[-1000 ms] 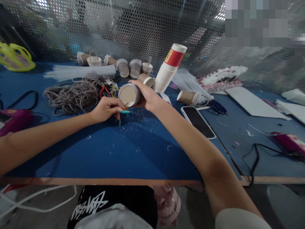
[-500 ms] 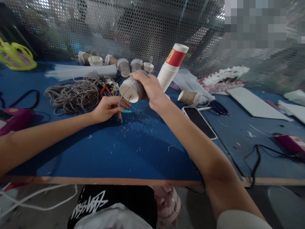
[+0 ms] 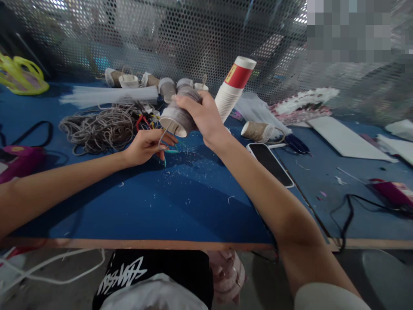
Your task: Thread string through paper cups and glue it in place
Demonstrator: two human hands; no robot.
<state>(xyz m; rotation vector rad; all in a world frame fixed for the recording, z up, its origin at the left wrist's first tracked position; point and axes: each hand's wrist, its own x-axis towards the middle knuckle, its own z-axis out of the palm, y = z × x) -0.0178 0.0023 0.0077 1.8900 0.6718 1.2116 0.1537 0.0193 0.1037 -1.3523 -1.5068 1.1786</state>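
My right hand (image 3: 206, 113) is wrapped around a paper cup (image 3: 176, 121) wound with grey cord, held on its side above the table with its open mouth toward me and to the left. A strand of grey cord (image 3: 161, 137) comes out of the cup and curves down to my left hand (image 3: 146, 146), whose fingertips are closed on it. Beneath those fingertips is a teal-handled tool (image 3: 172, 150), mostly hidden; I cannot tell whether the left hand also grips it. Behind my right hand leans a tall stack of white paper cups (image 3: 230, 92) with a red band on top.
A tangled grey cord pile (image 3: 98, 129) lies left of my hands. Several wrapped cups (image 3: 167, 89) stand along the mesh at the back. To the right are a phone (image 3: 271, 164), a brown wound cup (image 3: 256, 131) and white boards (image 3: 350, 140). Scraps litter the blue table (image 3: 145, 215).
My right hand has tilted the cup slightly, so more of its inside shows, and shifted it a little up and left. The left hand stays almost in place.
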